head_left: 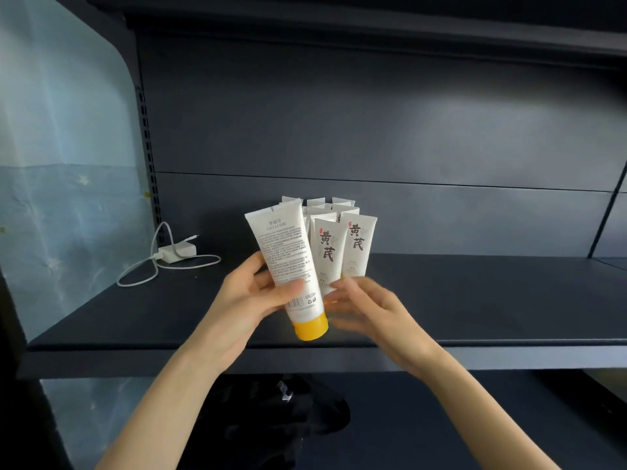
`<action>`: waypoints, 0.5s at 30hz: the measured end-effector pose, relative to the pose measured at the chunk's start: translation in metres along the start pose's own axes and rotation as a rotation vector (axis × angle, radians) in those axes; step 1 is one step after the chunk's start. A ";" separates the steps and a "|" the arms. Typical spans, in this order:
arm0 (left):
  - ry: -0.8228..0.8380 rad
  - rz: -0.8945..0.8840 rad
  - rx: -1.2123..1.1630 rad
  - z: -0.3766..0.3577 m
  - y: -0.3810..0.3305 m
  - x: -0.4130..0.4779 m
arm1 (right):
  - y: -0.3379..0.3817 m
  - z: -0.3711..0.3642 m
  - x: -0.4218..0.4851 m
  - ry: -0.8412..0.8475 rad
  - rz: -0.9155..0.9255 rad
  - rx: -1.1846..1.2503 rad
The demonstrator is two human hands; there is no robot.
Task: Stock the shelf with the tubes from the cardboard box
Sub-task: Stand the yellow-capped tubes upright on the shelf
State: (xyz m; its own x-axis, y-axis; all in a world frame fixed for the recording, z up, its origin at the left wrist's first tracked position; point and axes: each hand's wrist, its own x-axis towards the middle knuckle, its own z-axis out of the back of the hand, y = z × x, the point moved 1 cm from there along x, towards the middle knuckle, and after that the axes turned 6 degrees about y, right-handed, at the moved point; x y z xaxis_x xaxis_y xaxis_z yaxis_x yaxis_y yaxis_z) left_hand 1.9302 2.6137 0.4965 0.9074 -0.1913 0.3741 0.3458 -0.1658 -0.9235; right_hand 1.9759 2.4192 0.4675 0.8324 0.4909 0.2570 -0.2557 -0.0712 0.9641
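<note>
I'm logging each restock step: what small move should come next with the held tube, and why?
Probably rotate the held tube so its front faces out: the left hand grips it with the back label toward the camera, while the standing tubes show their fronts.

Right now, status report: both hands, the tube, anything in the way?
Left hand grips the yellow-capped tube, tilted. Right hand open, blurred, beside the standing tubes. Charger lies off to the left.

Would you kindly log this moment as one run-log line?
left hand holds yellow-capped tube | right hand open near standing tubes | shelf partly stocked
</note>
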 end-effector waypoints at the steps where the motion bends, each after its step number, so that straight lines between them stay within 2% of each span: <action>1: 0.026 -0.009 0.001 -0.003 0.000 0.002 | 0.000 -0.002 -0.004 0.124 -0.030 0.033; 4: 0.094 -0.016 0.010 -0.009 0.001 0.010 | 0.000 -0.004 -0.011 0.327 -0.081 0.129; 7: 0.162 -0.005 0.050 -0.010 0.003 0.014 | 0.003 -0.003 -0.011 0.353 -0.077 0.168; 10: 0.142 0.007 0.133 -0.010 0.005 0.018 | 0.004 0.000 -0.011 0.255 -0.058 0.150; 12: 0.090 -0.010 0.182 -0.012 0.006 0.019 | 0.002 0.002 -0.011 0.153 -0.019 0.048; 15: -0.024 -0.050 0.120 -0.021 0.007 0.018 | -0.003 0.001 -0.010 -0.022 0.039 -0.112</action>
State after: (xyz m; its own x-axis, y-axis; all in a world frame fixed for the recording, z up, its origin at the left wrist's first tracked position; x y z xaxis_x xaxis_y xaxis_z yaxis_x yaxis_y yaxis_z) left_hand 1.9438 2.5884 0.4990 0.8933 -0.1620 0.4191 0.4155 -0.0575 -0.9078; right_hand 1.9693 2.4133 0.4620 0.8310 0.4701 0.2973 -0.3409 0.0082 0.9401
